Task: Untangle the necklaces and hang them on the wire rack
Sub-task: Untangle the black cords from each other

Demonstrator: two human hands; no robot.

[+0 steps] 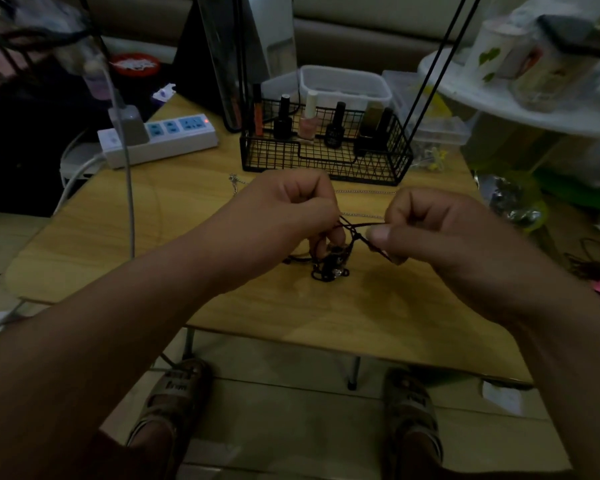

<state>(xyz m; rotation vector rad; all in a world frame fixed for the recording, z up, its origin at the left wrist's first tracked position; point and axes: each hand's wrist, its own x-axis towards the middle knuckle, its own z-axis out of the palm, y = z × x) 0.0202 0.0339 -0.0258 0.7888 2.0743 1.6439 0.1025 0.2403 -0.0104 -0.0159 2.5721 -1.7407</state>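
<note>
Untangling looks early: the left hand (291, 209) and right hand (430, 230) each keep a pinching grip on the dark cord necklace (357, 233), its tangle (329, 268) unresolved, and no necklace visibly hangs on the wire rack (326, 168).

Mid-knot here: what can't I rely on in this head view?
All in the head view:
- Tangle: dim and small; the necklace count is unclear.
- Dark cord: the left hand has curled fingers that hide its grip point.
- Silver chain: the left hand covers its middle.
- Black rods: cut off by the top edge; what they carry is unseen.
</note>
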